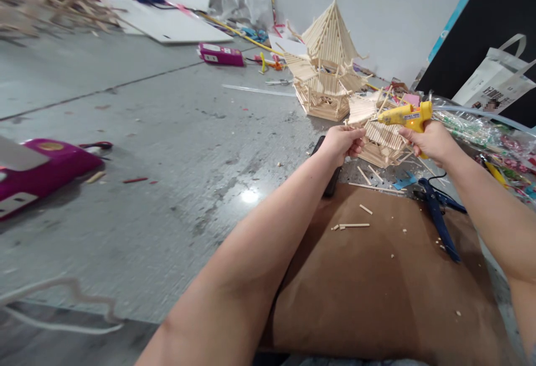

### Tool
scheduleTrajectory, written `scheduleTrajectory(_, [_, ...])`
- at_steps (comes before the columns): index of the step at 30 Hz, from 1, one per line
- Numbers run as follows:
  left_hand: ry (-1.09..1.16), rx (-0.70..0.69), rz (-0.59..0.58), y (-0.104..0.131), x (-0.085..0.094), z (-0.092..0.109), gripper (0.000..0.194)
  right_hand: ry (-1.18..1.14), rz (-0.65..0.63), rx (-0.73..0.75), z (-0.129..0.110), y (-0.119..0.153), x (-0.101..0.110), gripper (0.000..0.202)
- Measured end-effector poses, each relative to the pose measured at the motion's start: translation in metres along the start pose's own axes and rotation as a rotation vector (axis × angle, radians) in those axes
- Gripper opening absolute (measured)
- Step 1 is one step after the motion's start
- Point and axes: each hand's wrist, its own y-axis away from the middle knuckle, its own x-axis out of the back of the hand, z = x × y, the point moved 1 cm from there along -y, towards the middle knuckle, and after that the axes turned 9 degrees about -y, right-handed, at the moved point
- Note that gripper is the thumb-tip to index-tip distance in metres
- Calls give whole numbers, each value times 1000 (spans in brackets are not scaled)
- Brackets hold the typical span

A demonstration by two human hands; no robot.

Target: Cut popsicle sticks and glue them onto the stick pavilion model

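Observation:
My right hand (436,141) is wrapped round the grip of a yellow hot glue gun (402,115), its nozzle pointing left and a clear glue stick trailing from its back. Close to the nozzle tip, my left hand (344,142) is closed in a pinch; what sits between its fingers is too small to make out. Just beyond both hands stands a small wooden-stick model (383,151) with slatted roof panels, partly hidden by the gun and fingers. Behind it rises a taller pagoda model (330,36) of the same pale sticks, with a pointed roof.
Brown paper (377,299) in front carries cut stick pieces (354,225) and blue-handled cutters (439,218). A dark phone (333,181) lies under my left wrist. Purple power strips (221,55) rest on the grey floor. Plastic-wrapped craft stuff (481,137) and a white bag (492,78) are at right.

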Motion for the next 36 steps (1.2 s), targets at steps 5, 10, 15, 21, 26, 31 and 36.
scheduleTrajectory(5, [2, -13, -7, 0, -1, 0, 25, -18, -7, 17, 1, -1, -1, 34])
scheduleTrajectory(10, [26, -16, -17, 0, -1, 0, 24, -2, -11, -3, 0, 0, -3, 28])
scheduleTrajectory(15, [59, 2, -29, 1, 0, 3, 21, -15, -30, 10, -1, 3, -4, 28])
scheduleTrajectory(21, [67, 16, -50, 0, 2, 4, 20, 27, -38, 10, 3, 4, -5, 30])
scheduleTrajectory(26, [85, 29, -59, -1, 3, 3, 18, 54, -58, 46, 8, 2, -4, 36])
scheduleTrajectory(31, [100, 41, -70, -2, 3, 3, 21, 63, -23, 57, 7, -1, -1, 37])
scheduleTrajectory(36, [99, 42, -72, -3, 4, 3, 20, 61, -9, 40, 5, -3, -1, 34])
